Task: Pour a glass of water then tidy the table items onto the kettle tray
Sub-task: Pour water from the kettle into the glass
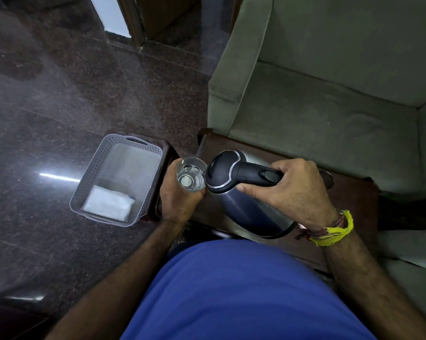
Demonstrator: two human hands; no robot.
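My right hand (290,190) grips the black handle of a steel electric kettle (241,207), which is tilted to the left with its spout at the rim of a clear glass (191,175). My left hand (177,200) holds that glass from below, over the gap between two dark wooden tables. A little water lies in the bottom of the glass. A grey perforated plastic tray (96,173) rests on the small dark table to the left, with a white folded packet (107,203) in its near end.
The dark wooden table (349,202) under the kettle stands against a grey-green sofa (329,94). A round dark kettle base (326,179) peeks out behind my right hand. Polished dark stone floor (60,94) spreads to the left.
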